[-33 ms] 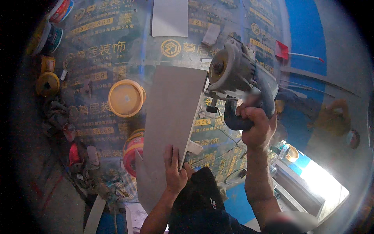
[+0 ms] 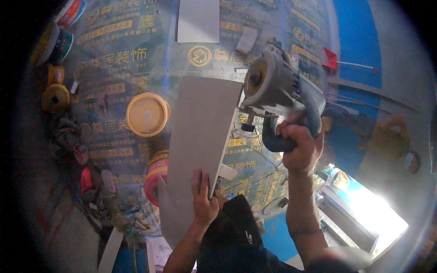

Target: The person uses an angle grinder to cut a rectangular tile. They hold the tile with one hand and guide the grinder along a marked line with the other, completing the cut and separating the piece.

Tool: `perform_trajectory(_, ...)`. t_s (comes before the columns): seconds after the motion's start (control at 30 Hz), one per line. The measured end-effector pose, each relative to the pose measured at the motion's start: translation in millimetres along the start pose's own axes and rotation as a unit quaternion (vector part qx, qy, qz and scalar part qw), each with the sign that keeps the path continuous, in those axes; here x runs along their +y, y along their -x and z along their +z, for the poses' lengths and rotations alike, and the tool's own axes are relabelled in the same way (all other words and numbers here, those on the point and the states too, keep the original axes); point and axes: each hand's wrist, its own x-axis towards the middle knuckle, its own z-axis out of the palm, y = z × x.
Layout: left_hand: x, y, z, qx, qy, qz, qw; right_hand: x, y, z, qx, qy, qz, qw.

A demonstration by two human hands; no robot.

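Note:
A long pale grey tile [image 2: 199,127] stretches lengthwise in front of me, its thin white edge facing right. My left hand [image 2: 206,200] grips the near part of that right edge, fingers lying over the top and thumb at the side. My right hand [image 2: 302,146] is wrapped round the dark handle of a handheld circular saw [image 2: 273,82]. The saw's round grey guard sits beside the tile's far right corner. Whether the blade touches the tile is hidden. A small pale strip [image 2: 226,172] sticks out from beside the edge near my left hand.
Printed protective sheeting [image 2: 123,50] covers the floor. Left of the tile stand a yellow lidded bucket [image 2: 146,114] and a red bucket [image 2: 156,179]. Another pale tile [image 2: 198,20] lies beyond. A cable [image 2: 268,166] trails at right, near a brightly lit box-shaped object [image 2: 364,214]. Clutter lines the left.

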Motion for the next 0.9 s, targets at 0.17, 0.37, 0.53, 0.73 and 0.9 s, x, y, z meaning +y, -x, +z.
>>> perform_trajectory(0.17, 2.6, -2.5, -0.7, 0.003, 0.005, 0.001, 1.0, -2.2, -0.7, 0.1, -0.008, -0.022, 0.017, 1.0)
perform_trajectory(0.37, 3.2, -2.3, -2.4, -0.001, 0.002, 0.004, 1.0, -2.9, 1.0, 3.1, -0.016, 0.052, -0.036, 0.998)
perform_trajectory(0.53, 6.8, -2.5, -3.0, 0.005, 0.015, 0.015, 1.0, -3.8, 2.6, 1.9, -0.019, 0.056, -0.046, 0.997)
perform_trajectory(0.73, 3.8, -3.5, -0.9, 0.014, 0.016, 0.031, 0.999, -13.0, 3.6, 10.1, -0.002, -0.003, 0.015, 1.0)
perform_trajectory(0.9, 4.7, -5.2, -0.6, 0.007, 0.022, 0.008, 1.0, -14.4, 5.3, 17.3, 0.001, 0.013, 0.008, 1.0)
